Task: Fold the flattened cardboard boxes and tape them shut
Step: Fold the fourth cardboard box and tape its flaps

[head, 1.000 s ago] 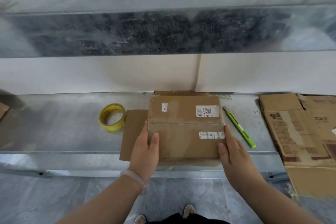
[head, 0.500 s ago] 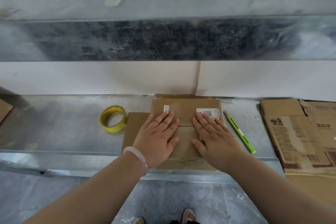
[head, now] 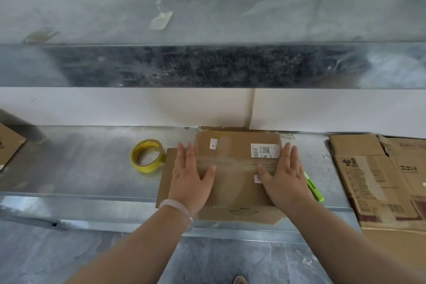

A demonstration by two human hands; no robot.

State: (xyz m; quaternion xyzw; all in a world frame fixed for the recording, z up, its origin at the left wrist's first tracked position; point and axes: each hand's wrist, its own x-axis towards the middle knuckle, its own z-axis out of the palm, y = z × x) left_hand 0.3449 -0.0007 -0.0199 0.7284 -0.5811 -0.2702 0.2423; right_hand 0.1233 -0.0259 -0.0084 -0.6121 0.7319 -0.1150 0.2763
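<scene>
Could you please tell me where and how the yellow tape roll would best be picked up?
Probably pinch the yellow tape roll at its right wall from above, fingers inside the hole: it lies roughly flat on the metal, hole up, a little left of the left hand.

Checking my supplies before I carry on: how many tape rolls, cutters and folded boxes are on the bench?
Tape roll: 1
Cutter: 1
Folded box: 1
Total: 3
</scene>
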